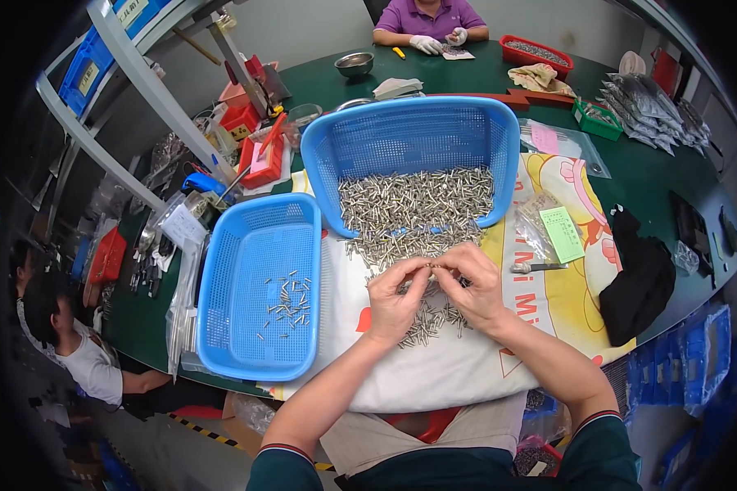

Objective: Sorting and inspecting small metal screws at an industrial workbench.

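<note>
My left hand (397,299) and my right hand (473,286) meet over the cloth, thumbs and forefingers pinched together. Between the fingertips is what looks like a small metal pin (431,266), mostly covered by them. A heap of short silvery metal pins (413,200) spills from a tipped blue basket (409,135) onto the cloth just beyond my hands. More loose pins (426,325) lie below and between my wrists. Left of my left hand stands a shallower blue basket (221,327) with a small scatter of pins (291,301) on its mesh floor.
A patterned cloth (450,380) covers the near table edge. To the right are a clear bag with a green label (562,233) and a black cloth (640,278). Metal shelving (131,90) rises at left. A gloved co-worker (430,24) sits opposite; another person (82,352) sits at left.
</note>
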